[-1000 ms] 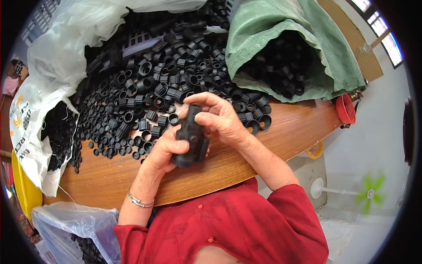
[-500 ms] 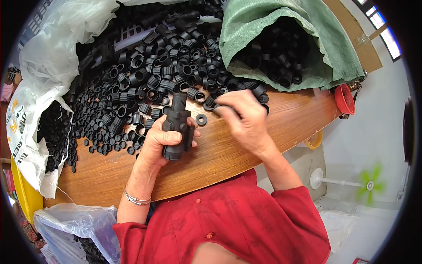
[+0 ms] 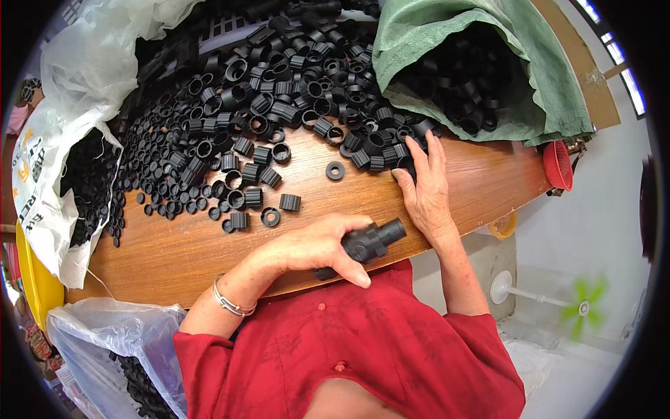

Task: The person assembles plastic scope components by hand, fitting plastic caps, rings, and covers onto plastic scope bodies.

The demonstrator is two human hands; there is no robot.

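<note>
My left hand (image 3: pixel 317 246) is closed around a black scope-shaped plastic body (image 3: pixel 373 241) near the table's front edge. The narrower tube end points up and to the right, and the palm and fingers hide part of the body. My right hand (image 3: pixel 431 192) lies at the right side of a pile of black ribbed rings (image 3: pixel 279 112), fingers stretched out and thumb apart. Its fingertips touch dark pieces there; whether one sits between thumb and fingers is hard to make out. A flat black washer-like ring (image 3: pixel 335 171) lies on the wood between the hands.
A green woven sack (image 3: pixel 565 105) of black rings opens onto the wooden table (image 3: pixel 488 174). On the left are a white bag (image 3: pixel 42 181) of small black parts and many small caps (image 3: pixel 160 146). Below, a plastic-lined bin (image 3: pixel 105 328) holds black pieces. A red basket (image 3: pixel 558 165) hangs at right.
My left hand has lowered and tipped the scope-shaped body from upright to slanting right. My right hand has moved right, its fingers now spread out on the pile's edge.
</note>
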